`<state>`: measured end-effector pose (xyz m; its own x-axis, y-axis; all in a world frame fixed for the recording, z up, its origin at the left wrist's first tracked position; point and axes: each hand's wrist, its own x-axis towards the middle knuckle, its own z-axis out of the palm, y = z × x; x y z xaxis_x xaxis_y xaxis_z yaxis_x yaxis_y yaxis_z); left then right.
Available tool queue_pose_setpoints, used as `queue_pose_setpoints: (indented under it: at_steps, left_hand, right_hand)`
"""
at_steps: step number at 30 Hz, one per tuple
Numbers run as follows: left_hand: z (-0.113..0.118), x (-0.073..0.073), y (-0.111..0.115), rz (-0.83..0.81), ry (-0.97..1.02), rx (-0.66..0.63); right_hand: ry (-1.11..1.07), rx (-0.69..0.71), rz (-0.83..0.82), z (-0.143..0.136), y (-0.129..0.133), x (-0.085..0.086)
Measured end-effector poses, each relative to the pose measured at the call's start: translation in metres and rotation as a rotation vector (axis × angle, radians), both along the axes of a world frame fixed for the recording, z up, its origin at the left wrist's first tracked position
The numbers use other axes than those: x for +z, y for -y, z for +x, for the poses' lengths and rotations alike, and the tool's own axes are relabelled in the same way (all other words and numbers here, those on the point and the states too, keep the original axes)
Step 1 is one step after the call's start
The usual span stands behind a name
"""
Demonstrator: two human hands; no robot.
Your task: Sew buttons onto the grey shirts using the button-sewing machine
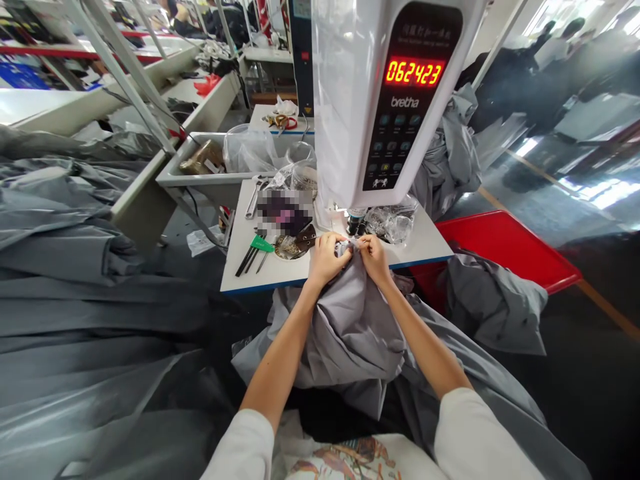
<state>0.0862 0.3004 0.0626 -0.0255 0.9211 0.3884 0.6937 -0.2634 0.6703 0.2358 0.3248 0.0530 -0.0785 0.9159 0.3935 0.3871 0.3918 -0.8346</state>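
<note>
White printed shirt lies closest, below the left hand and right hand, which both pinch the bunched edge of grey fabric hanging beneath them. Just beyond both hands stands a white machine; left of the left hand lies a green tool holder, and well right of the right hand, a red tray.

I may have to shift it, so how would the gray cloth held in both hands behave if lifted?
The gray cloth is probably floppy, as it hangs in loose folds below the left hand and right hand. It may slide easily, since its surface looks smooth. Its bulk could pull downward, as most hangs below the table.
</note>
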Motion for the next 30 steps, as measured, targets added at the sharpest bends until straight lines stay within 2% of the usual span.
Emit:
queue_pose_setpoints:
  at_steps: [9, 13, 15, 20, 25, 30]
  left_hand:
    - [0.001, 0.0, 0.001, 0.003, 0.017, 0.008]
    - [0.0, 0.0, 0.001, 0.02, 0.028, -0.001]
    - [0.0, 0.0, 0.001, 0.021, 0.078, -0.007]
    - [-0.003, 0.003, 0.001, -0.053, 0.376, 0.043]
    - [-0.005, 0.008, 0.0, -0.068, 0.331, -0.028]
    - [-0.009, 0.011, -0.001, -0.103, 0.386, -0.043]
  right_hand:
    - [-0.01, -0.027, -0.051, -0.002, 0.003, 0.003]
    - [-0.098, -0.02, -0.099, 0.0, 0.001, 0.007]
    - [-0.138, -0.012, -0.122, 0.0, -0.001, 0.011]
    - [-0.236, 0.04, -0.198, -0.006, -0.004, 0.027]
    - [-0.345, 0.09, -0.286, -0.012, -0.006, 0.034]
    - [-0.41, 0.139, -0.368, -0.008, -0.003, 0.037]
